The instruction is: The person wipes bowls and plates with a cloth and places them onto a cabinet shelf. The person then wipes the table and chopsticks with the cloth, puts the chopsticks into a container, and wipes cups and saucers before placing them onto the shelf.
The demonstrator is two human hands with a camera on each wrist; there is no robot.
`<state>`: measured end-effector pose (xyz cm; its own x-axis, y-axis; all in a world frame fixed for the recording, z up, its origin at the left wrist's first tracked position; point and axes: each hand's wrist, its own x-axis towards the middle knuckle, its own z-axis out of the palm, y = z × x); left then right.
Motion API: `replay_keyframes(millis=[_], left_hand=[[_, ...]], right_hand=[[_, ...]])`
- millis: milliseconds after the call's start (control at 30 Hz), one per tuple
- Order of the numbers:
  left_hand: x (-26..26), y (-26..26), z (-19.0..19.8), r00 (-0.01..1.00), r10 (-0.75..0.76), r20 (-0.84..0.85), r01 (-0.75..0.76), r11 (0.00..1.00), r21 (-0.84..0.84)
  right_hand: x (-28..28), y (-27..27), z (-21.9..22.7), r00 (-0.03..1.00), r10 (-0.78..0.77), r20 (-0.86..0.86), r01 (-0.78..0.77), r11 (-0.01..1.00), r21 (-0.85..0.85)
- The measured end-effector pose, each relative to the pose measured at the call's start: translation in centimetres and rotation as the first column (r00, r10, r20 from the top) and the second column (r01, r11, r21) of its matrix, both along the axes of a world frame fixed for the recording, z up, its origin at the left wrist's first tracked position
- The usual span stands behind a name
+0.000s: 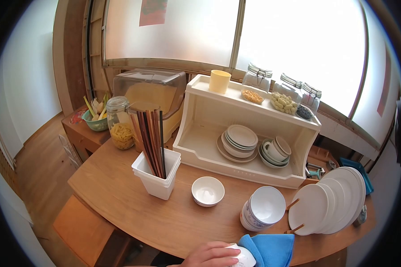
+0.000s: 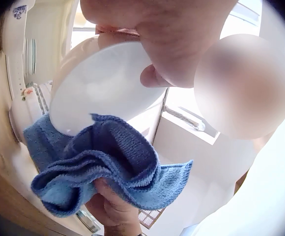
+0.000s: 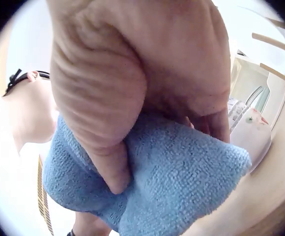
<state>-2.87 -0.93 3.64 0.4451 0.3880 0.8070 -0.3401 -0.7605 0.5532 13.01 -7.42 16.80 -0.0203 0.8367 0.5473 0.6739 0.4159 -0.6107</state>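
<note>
At the near edge of the table, my left hand (image 1: 211, 255) grips a white bowl (image 1: 244, 258). The left wrist view shows that bowl (image 2: 108, 86) tilted, its smooth white surface facing the camera and the thumb at its rim. A folded blue cloth (image 1: 274, 249) overlaps the bowl's right side. My right hand (image 3: 147, 73) pinches the cloth (image 3: 182, 172), thumb pressed into the fabric; the head view hides this hand behind the cloth. Just beyond the cloth stands a stack of white bowls (image 1: 266, 205) with a patterned outside. A single white bowl (image 1: 208, 191) sits farther left.
Chopsticks (image 1: 153, 142) stand in white plastic holders (image 1: 158, 187). White plates (image 1: 309, 209) lean upright in a wooden rack at right. Behind is a cream shelf (image 1: 200, 133) with plates and cups, jars and a yellow cup (image 1: 219, 81) on top. A pasta jar (image 1: 121, 133) stands back left.
</note>
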Motion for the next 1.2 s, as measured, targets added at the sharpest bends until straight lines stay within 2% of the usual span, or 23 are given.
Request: replay_keyframes(millis=[100, 200, 367, 433, 533, 700, 767, 800, 867, 933, 1000, 1033, 1067, 1133, 1200], left_hand=[[0.4, -0.7, 0.3, 0.994, -0.092, -0.05, 0.094, 0.995, 0.031], [0.2, -0.9, 0.4, 0.995, -0.091, -0.038, 0.095, 0.989, 0.115], [-0.2, -0.8, 0.5, 0.992, -0.112, -0.051, 0.118, 0.982, 0.15], [0.2, -1.3, 0.5, 0.976, -0.196, -0.094, 0.21, 0.963, 0.167], [0.5, -2.5, 0.2, 0.986, -0.146, -0.075, 0.156, 0.977, 0.149], [0.9, -3.2, 0.1, 0.995, -0.104, 0.005, 0.102, 0.984, 0.146], [0.9, -3.1, -0.4, 0.975, -0.145, 0.165, 0.119, 0.981, 0.156], [0.8, -3.1, -0.6, 0.976, -0.144, 0.161, 0.12, 0.981, 0.151], [0.9, -3.2, -1.0, 0.946, -0.179, 0.269, 0.125, 0.971, 0.206], [0.9, -3.0, -1.5, 0.95, -0.179, 0.256, 0.119, 0.965, 0.233], [0.8, -2.9, -1.7, 0.977, -0.128, 0.171, 0.104, 0.985, 0.137], [0.5, -2.5, -0.9, 0.988, -0.127, 0.092, 0.113, 0.983, 0.145], [0.1, -1.9, 0.1, 0.988, -0.132, 0.085, 0.12, 0.983, 0.138], [-0.4, -1.3, 1.6, 0.979, -0.171, -0.114, 0.193, 0.956, 0.223], [-0.2, -1.6, 1.4, 0.982, -0.164, -0.096, 0.181, 0.963, 0.201]], right_hand=[[-0.1, 0.0, 0.1, 1.0, 0.007, 0.003, -0.007, 1.0, -0.003], [-0.2, 0.0, 0.1, 1.0, 0.013, 0.004, -0.013, 1.0, -0.002], [-0.5, 0.2, -0.1, 0.999, 0.037, -0.007, -0.037, 0.999, -0.01], [-0.6, 0.2, -0.2, 0.999, 0.042, -0.009, -0.042, 0.999, -0.013], [-0.6, 0.1, -0.2, 0.999, 0.051, -0.007, -0.051, 0.998, -0.021], [-0.8, 0.0, -0.3, 0.998, 0.065, -0.008, -0.065, 0.997, -0.035], [-0.9, 0.2, -0.4, 0.997, 0.073, -0.013, -0.074, 0.996, -0.04], [-1.0, 0.2, -0.5, 0.997, 0.076, -0.019, -0.077, 0.996, -0.044], [-1.1, 0.1, -0.8, 0.997, 0.077, -0.029, -0.079, 0.995, -0.056], [-1.1, -0.2, -1.0, 0.997, 0.067, -0.038, -0.069, 0.995, -0.067], [-1.2, -0.4, -1.4, 0.997, 0.058, -0.049, -0.062, 0.995, -0.079], [-1.3, -0.4, -1.6, 0.997, 0.056, -0.058, -0.061, 0.994, -0.086], [-1.3, -0.4, -1.8, 0.996, 0.053, -0.067, -0.059, 0.994, -0.093], [-1.5, -0.6, -2.2, 0.995, 0.044, -0.084, -0.053, 0.993, -0.11], [-1.4, -0.9, -2.3, 0.996, 0.033, -0.088, -0.043, 0.993, -0.113]])
